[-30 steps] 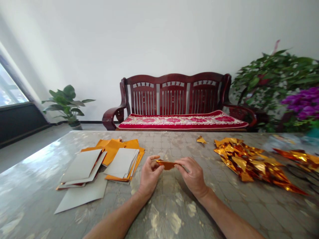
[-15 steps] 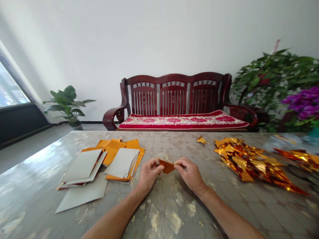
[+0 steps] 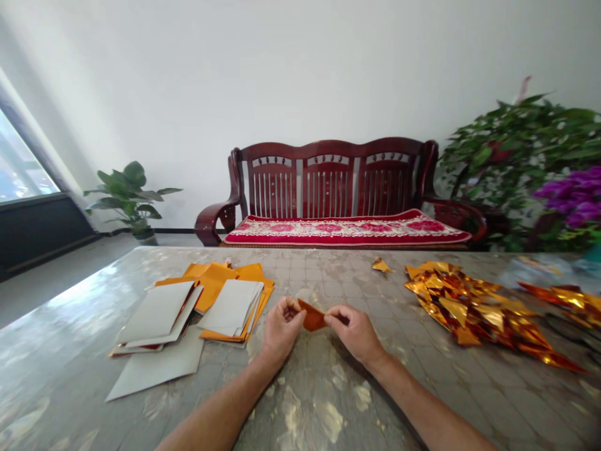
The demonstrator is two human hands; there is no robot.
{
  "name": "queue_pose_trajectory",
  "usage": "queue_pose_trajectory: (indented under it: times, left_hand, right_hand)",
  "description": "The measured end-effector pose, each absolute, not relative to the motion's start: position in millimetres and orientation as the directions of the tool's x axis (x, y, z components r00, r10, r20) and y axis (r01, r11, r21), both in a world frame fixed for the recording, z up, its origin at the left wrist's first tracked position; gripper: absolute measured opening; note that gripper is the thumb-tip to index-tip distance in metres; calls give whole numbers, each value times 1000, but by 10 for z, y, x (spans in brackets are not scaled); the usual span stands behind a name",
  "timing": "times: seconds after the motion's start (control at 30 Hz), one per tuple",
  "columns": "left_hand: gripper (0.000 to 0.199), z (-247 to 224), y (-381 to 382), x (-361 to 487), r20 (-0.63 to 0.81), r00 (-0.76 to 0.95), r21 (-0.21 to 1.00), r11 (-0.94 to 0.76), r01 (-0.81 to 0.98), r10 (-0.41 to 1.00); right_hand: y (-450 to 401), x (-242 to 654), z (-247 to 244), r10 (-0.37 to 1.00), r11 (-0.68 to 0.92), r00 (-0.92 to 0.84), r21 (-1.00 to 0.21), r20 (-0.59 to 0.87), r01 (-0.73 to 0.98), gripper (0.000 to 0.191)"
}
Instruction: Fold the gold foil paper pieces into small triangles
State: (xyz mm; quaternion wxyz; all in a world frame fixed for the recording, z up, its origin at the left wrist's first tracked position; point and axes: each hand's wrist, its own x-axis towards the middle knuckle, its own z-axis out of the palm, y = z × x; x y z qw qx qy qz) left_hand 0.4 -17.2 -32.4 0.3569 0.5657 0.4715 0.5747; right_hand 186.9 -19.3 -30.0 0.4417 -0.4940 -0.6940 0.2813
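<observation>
A small folded piece of orange foil paper (image 3: 312,317) is held just above the table between my two hands. My left hand (image 3: 282,324) pinches its left end between thumb and fingers. At its right corner, my right hand (image 3: 353,330) grips it with thumb and forefinger. To the left lie a stack of pale-backed paper sheets (image 3: 157,313) and a smaller stack of sheets (image 3: 232,304), with orange sheets (image 3: 213,282) behind them. A heap of folded shiny gold foil pieces (image 3: 462,307) lies to the right.
One folded gold piece (image 3: 380,265) sits apart on the patterned table (image 3: 300,394). More gold pieces (image 3: 568,297) and a clear plastic bag (image 3: 535,268) are at the far right. Beyond the table stands a dark red wooden bench (image 3: 328,188), with plants on both sides.
My right hand has shifted slightly down and left, and the folded foil paper is tilted more. My left hand keeps its grip in nearly the same place.
</observation>
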Motion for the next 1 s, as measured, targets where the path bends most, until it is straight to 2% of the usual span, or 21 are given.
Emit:
queue_pose_trajectory:
  times: [0.1,0.23,0.37,0.57,0.7,0.8,1.0]
  left_hand:
    - [8,-304,-181,-32,332,-80,918,-302,256,940]
    - [25,-285,-183,-61,300,-73,926,-272,262,951]
    - [27,-300,-159,-46,262,-112,954,-240,181,959]
    - [30,-315,-133,-8,211,-155,975,-218,-32,965]
    - [47,-263,-140,-23,72,15,979,-67,-192,997]
    - [49,-222,-147,-34,-31,111,976,54,-211,993]
    - [37,-230,-150,-1,-10,-60,981,-1,-192,998]
  right_hand:
    - [-183,1870,-300,946,322,-114,-847,302,424,19]
    - [-156,1865,-292,957,289,-119,-864,264,412,20]
    - [-167,1841,-258,956,289,-156,-877,247,383,21]
    - [-184,1817,-220,956,274,-197,-908,219,317,19]
    - [-156,1834,-237,962,236,-199,-938,188,253,20]
    - [-148,1859,-230,973,189,-168,-967,160,171,23]
    - [-175,1911,-202,980,26,-197,-999,33,-37,35]
